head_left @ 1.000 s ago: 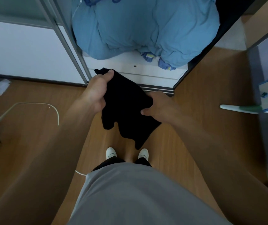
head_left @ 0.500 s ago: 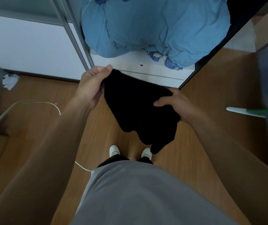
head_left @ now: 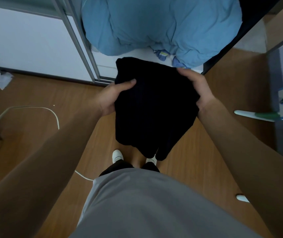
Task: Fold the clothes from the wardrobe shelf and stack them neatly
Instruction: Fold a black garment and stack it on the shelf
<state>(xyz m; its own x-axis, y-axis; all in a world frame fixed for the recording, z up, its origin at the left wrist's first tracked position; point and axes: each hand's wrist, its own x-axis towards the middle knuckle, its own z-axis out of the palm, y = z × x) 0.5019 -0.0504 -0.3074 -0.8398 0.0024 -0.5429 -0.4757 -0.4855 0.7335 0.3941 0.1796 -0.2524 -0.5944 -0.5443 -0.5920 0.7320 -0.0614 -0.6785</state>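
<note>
A black garment (head_left: 152, 107) hangs in the air in front of me, folded over, its lower end dangling toward my feet. My left hand (head_left: 113, 96) grips its left edge with the thumb on top. My right hand (head_left: 197, 88) grips its right edge, fingers curled over the upper corner. Behind it, on the wardrobe's white shelf (head_left: 137, 54), lies a bulky light blue quilt (head_left: 158, 23) with a small blue patterned cloth (head_left: 163, 54) peeking out beneath.
A sliding wardrobe door with a metal frame (head_left: 79, 42) stands at the left. A white cable (head_left: 34, 109) curls over the wooden floor, crumpled white paper (head_left: 2, 79) lies at far left. A blue-white box and a white-green handle (head_left: 261, 115) stick in from the right.
Both hands have shifted to the garment's sides and lifted it nearer the shelf; the cloth now lies flatter and more folded between them. The view moved slightly forward.
</note>
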